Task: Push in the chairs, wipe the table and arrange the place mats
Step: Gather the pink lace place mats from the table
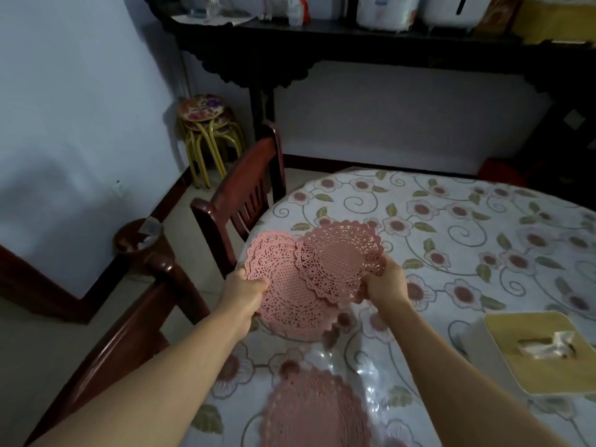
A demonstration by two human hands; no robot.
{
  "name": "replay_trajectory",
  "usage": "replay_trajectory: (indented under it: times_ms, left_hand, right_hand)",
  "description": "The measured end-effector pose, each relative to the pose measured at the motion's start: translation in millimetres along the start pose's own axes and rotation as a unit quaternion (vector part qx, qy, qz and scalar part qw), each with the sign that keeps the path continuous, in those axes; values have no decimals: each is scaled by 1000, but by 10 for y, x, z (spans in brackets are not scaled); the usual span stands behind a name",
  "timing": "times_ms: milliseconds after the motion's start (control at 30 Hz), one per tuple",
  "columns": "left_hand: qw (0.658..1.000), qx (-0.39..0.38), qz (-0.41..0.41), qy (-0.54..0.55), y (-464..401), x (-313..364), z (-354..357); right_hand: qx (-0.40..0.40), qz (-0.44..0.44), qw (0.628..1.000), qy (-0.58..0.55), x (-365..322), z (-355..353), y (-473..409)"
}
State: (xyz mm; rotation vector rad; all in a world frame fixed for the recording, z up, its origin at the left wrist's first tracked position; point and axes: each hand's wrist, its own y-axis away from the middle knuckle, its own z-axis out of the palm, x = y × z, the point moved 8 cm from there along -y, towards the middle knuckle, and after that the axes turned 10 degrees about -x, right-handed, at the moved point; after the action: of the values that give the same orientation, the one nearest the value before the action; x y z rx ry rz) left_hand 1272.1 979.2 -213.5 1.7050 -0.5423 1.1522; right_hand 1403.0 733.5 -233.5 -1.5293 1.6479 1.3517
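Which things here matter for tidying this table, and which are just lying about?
Job: pink lace place mats in both hands; pink lace mat lying near; dark wooden chairs; floral-clothed table.
Lying about: yellow tissue box; stacked stools; brown waste bin.

left hand (246, 287) grips mat stack (290, 295) | right hand (385, 282) pinches top mat (340, 253) | above table (451, 227)

Home dining room: floral-clothed table (451, 221), wooden chairs (238, 195), stacked stools (209, 130).
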Motion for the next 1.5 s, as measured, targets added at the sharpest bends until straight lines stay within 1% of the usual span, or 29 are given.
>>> replay_trajectory:
  times_ms: [133, 200, 367, 433, 533, 600, 667, 733, 833, 867, 900, 1000, 1100, 1233, 1367, 1500]
  left_hand:
    - [998, 45, 4, -41, -231, 102, -48]
    - [997, 66, 10, -46, -292, 118, -83]
    - [994, 90, 6, -58, -332, 80, -158]
    - [994, 88, 4, -59, -319, 61, -173]
    - [995, 82, -4, -55, -260, 34, -177]
    - [996, 73, -6, -52, -203, 26, -157]
    - [997, 59, -6, -46, -112, 25, -107]
    - [998, 46, -4, -37, -2, 14, -42]
    - [1000, 19, -4, -21, 221, -1, 90]
    - [1000, 9, -2, -15, 315, -9, 132]
    - [1000, 1, -2, -10, 408, -20, 168]
    - [1000, -23, -1, 1, 801, -27, 261]
    - [999, -51, 8, 11, 1207, -61, 317]
    - [995, -90, 16, 29, 1746, -161, 421]
    - [991, -133, 8, 23, 2224, -307, 636]
    - [980, -198, 5, 3, 2685, -399, 1003]
  right_hand:
    - [28, 35, 995, -93, 102, 79, -475]
    - [33, 41, 992, -112, 155, 153, -695]
    - [22, 45, 994, -100, 232, 374, -1061]
    - [1, 53, 994, -96, 262, 454, -1142]
    - [-41, 94, 993, -56, 324, 517, -1152]
    - [-43, 109, 993, -18, 330, 457, -1028]
    - [-42, 75, 996, 25, 241, 371, -793]
    - [-86, 36, 996, -3, 141, 391, -518]
    - [-185, 19, 981, -58, -25, 450, 12]
    - [-204, 10, 977, -61, -74, 442, 180]
    - [-206, -2, 977, -56, -125, 407, 341]
    - [-156, -26, 987, -11, -202, 161, 794]
    - [-69, -49, 996, 36, -250, -163, 1296]
    - [14, -98, 994, 49, -245, -588, 2018]
    - [69, -77, 992, 74, -48, -1014, 2608]
    - [95, -40, 991, 86, 234, -1473, 3087]
